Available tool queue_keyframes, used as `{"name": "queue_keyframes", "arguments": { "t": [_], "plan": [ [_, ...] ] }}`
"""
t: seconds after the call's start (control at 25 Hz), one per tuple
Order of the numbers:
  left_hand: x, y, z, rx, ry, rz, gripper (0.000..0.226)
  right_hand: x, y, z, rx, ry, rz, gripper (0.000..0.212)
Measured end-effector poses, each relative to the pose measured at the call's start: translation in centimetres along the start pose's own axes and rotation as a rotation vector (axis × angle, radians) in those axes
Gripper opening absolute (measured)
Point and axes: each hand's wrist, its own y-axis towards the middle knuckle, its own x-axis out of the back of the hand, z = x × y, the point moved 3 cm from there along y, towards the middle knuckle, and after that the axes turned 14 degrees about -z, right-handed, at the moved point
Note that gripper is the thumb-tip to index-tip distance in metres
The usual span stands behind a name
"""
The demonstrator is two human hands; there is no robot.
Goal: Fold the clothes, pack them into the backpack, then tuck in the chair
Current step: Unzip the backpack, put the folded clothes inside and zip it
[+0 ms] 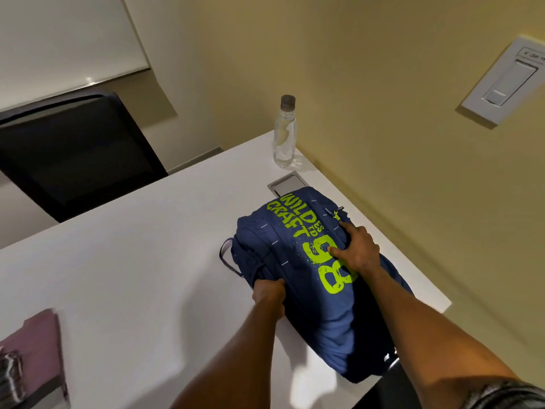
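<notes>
White table (132,261) fills most of the view, and its right edge runs close along a yellow wall. Behind its far left edge stands a black chair (73,154), not pushed under the table. A navy backpack (324,314) with lime green print lies flat on the right part of the table, its top end pointing away from the person and its grey loop (225,255) sticking out to the left. A folded purple cloth (38,343) lies on the near left corner, well apart from the backpack.

A clear bottle (284,137) with a grey cap stands upright at the far corner, near the wall. The left hand (268,293) grips the left side of the backpack with curled fingers. The right hand (358,249) rests on the printed front, fingers spread and rather straight, the index finger near the zipper pull (336,214). A metal hatch (287,184) sits in the table just behind the backpack. A white switch (507,84) is on the wall.
</notes>
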Motion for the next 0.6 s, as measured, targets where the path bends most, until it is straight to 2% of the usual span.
{"name": "queue_keyframes", "arguments": {
  "t": [0.24, 0.36, 0.48, 0.6],
  "plan": [
    [10.9, 2.8, 1.7, 0.008, -0.003, -0.107, 0.055, -4.3, -5.8, 7.9, 0.125, 0.023, 0.048, 0.091],
    [16.6, 5.3, 2.9, 0.011, -0.015, -0.153, 0.068, -6.8, -9.1, 12.2, 0.193, 0.054, 0.074, 0.091],
    [21.9, 8.2, 4.1, 0.005, -0.029, -0.212, 0.069, -8.9, -12.0, 16.4, 0.237, 0.117, 0.105, 0.08],
    [27.8, 7.3, 3.6, -0.022, -0.055, -0.248, 0.059, -11.1, -14.3, 20.2, 0.278, 0.181, 0.139, 0.068]
  ]
}}
